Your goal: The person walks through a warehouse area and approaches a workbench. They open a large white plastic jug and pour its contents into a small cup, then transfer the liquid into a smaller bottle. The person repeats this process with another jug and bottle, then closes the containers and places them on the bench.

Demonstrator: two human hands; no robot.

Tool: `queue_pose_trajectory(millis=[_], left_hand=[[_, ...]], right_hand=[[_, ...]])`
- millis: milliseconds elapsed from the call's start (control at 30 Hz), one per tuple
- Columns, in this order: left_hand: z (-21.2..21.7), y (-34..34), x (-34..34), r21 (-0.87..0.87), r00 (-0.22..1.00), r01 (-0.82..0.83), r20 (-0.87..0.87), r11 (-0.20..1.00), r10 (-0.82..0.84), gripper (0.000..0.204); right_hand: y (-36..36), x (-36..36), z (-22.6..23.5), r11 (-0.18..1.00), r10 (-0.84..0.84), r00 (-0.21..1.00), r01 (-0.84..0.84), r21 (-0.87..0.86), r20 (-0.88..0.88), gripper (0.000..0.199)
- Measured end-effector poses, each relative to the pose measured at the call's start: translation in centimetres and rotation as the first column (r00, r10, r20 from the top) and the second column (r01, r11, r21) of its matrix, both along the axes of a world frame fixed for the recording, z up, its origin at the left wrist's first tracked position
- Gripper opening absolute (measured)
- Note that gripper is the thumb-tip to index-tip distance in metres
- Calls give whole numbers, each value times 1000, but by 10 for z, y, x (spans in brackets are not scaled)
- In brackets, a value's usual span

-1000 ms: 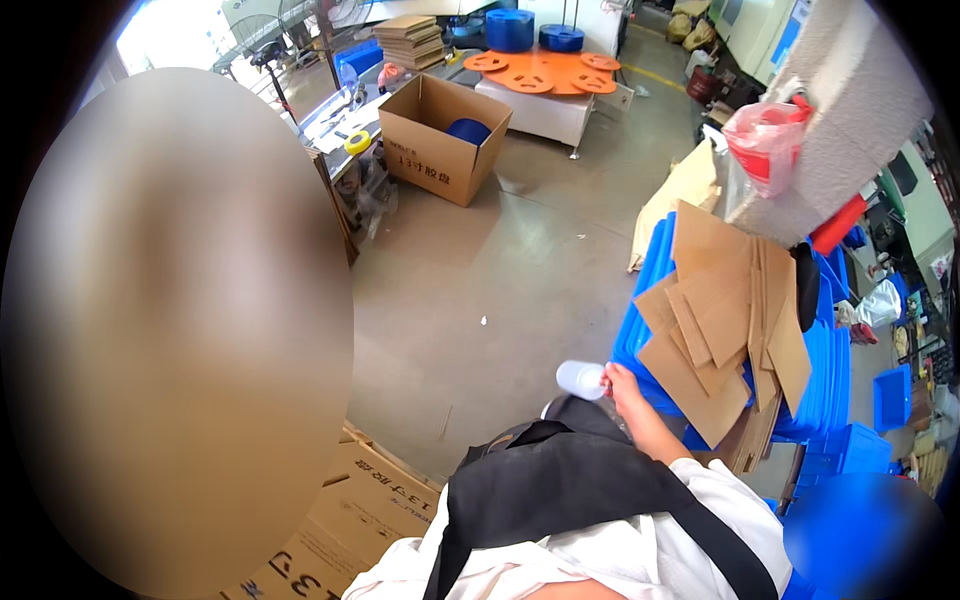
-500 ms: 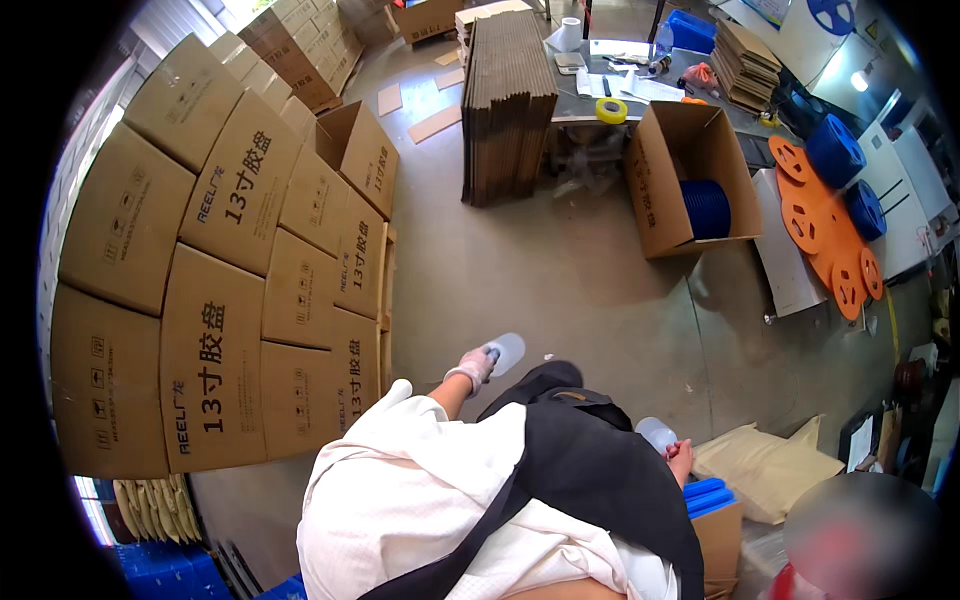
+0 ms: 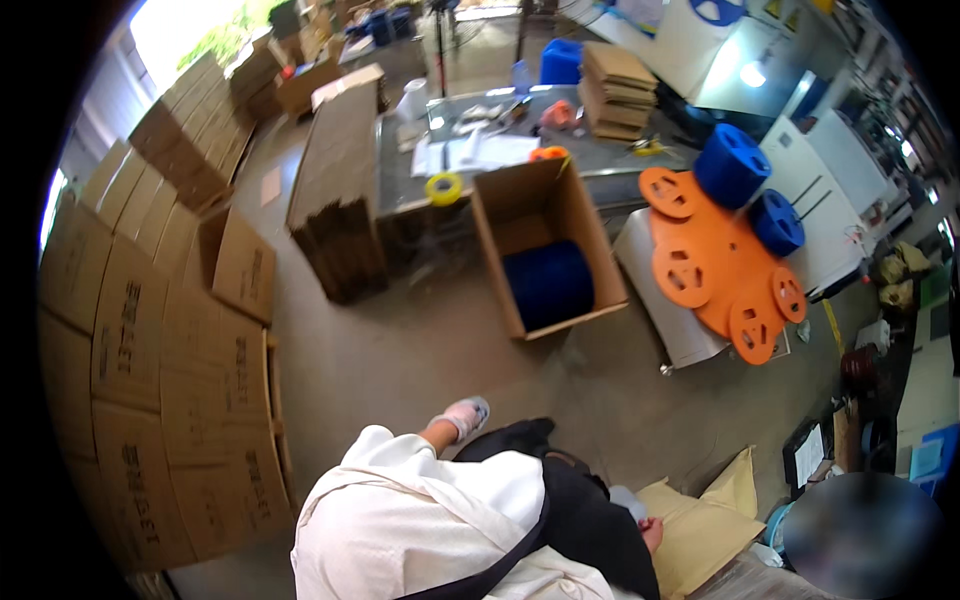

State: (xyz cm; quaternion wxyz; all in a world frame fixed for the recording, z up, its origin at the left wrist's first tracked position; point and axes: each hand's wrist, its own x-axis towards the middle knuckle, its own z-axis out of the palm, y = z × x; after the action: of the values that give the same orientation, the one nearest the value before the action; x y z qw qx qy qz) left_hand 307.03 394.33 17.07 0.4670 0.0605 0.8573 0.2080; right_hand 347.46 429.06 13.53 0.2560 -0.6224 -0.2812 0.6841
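Observation:
My left hand (image 3: 460,418), in a thin pale glove, stretches forward over the floor. Its fingers are closed, and a small greyish translucent plastic piece (image 3: 483,408) shows at their tips, smeared by motion. Low on the right, my right hand (image 3: 652,534) has its fingers curled at the edge of another whitish translucent plastic piece (image 3: 628,502). My dark apron hides part of that piece. A large beige paper sack (image 3: 695,520) lies just beyond the right hand.
Ahead stands an open carton (image 3: 495,235) with a dark blue reel (image 3: 550,285) inside. Flattened cardboard (image 3: 340,190) leans by a worktable (image 3: 400,185) with yellow tape (image 3: 444,188). Stacked cartons (image 3: 130,330) line the left. Orange discs (image 3: 685,277) and blue reels (image 3: 733,165) cover a stand at right.
My view has swung toward the right and forward, so the cartons slide left and the worktable looks nearer. Less of both plastic pieces shows. The carton with blue pieces near my right hand is out of sight.

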Motion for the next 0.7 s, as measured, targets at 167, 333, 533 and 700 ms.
queue_pose_trajectory(millis=[167, 333, 533, 700], left_hand=[[-10, 155, -31, -21, 878, 457, -150, 889, -455, 40], [-29, 306, -45, 36, 786, 588, -262, 808, -560, 40], [34, 497, -3, 85, 808, 568, -242, 818, -536, 36], [82, 647, 21, 119, 707, 700, -257, 704, -659, 35]], right_hand=[[84, -4, 28, 987, -127, 987, 116, 114, 97, 25], [192, 6, 9, 984, -170, 983, 166, 61, 64, 24], [331, 21, -28, 948, -317, 948, 317, 1, 23, 27], [423, 46, -20, 960, -279, 959, 279, 3, 43, 23]])
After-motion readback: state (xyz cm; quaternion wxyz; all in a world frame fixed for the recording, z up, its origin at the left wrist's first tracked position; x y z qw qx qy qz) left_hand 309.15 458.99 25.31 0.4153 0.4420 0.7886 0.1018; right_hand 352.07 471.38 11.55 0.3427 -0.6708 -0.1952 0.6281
